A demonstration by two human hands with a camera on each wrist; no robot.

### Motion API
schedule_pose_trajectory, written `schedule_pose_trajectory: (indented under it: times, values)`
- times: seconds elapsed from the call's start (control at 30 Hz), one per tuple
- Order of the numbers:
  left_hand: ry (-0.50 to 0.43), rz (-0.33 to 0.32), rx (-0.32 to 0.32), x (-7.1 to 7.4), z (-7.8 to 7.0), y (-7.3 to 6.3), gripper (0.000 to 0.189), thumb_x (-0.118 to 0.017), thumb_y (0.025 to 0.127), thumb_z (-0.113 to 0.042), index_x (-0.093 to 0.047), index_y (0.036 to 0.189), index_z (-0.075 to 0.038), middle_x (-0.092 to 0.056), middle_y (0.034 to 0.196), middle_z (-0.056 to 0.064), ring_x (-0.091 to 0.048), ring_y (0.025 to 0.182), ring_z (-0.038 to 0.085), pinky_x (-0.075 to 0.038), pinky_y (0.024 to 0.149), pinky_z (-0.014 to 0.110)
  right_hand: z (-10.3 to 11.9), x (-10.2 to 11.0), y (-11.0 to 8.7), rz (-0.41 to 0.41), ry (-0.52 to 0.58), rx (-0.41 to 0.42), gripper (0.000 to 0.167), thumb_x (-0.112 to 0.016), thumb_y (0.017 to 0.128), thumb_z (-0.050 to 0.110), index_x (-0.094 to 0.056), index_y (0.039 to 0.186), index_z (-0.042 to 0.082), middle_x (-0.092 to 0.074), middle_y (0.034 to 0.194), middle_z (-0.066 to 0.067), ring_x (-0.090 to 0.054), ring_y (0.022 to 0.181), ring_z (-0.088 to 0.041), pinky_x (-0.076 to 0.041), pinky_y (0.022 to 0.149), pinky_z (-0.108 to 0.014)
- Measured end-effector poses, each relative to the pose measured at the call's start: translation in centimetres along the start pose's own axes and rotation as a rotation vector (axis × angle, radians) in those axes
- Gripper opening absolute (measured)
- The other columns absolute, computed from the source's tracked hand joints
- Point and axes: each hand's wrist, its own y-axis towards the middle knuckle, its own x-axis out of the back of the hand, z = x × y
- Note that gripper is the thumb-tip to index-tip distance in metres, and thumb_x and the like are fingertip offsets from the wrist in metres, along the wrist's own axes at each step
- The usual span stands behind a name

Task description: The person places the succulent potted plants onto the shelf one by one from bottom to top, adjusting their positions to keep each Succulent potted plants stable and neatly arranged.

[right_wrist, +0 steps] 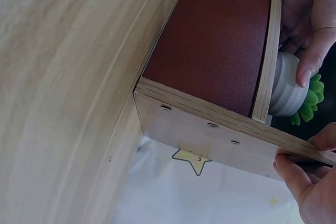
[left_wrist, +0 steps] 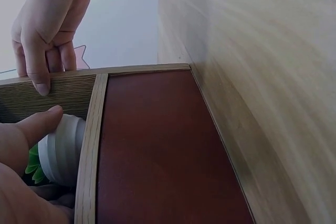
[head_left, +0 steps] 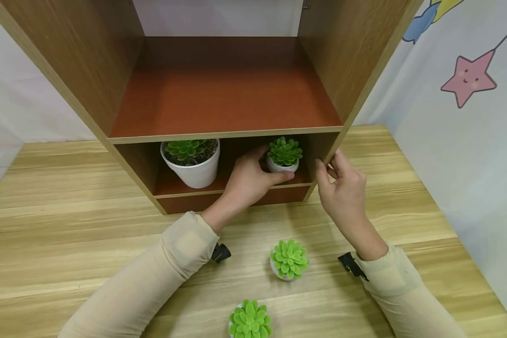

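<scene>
Two pinches: left fingers (head_left: 258,152) round small pot (left_wrist: 63,153); right fingers (head_left: 341,164), apparently, on cabinet edge (right_wrist: 199,107).

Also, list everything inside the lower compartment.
A large potted succulent on the left; a small succulent gripped by the left hand on the right. The upper shelf covers the upper rear.

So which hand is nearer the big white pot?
Left. The left hand is just right of the big white pot, gripping a small pot; the right hand, farther right, grips the cabinet's edge.
</scene>
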Motion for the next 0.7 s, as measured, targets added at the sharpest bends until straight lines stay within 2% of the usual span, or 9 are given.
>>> schedule_pose_trajectory:
  times: [0.2,0.7]
  values:
    - [-0.009,0.004,-0.005,0.07,0.03,0.01,0.076,-0.084,0.079,-0.035,-0.051,0.141,-0.008,-0.059,0.128,0.008,-0.057,0.105,0.018,-0.049,0.085,0.033,0.09,0.00,0.05,0.005,-0.015,0.006,0.017,-0.061,0.090,-0.008,-0.066,0.107,-0.008,-0.071,0.105,-0.015,-0.067,0.097,-0.022,-0.053,0.078,-0.020]
    - [-0.024,0.001,-0.008,-0.03,0.02,0.02,0.075,-0.084,0.079,-0.034,-0.051,0.141,-0.008,-0.060,0.128,0.007,-0.057,0.107,0.017,-0.048,0.087,0.033,0.13,-0.01,0.03,0.007,-0.008,-0.020,0.017,-0.061,0.090,-0.007,-0.066,0.107,-0.007,-0.071,0.105,-0.015,-0.068,0.096,-0.023,-0.053,0.078,-0.020]
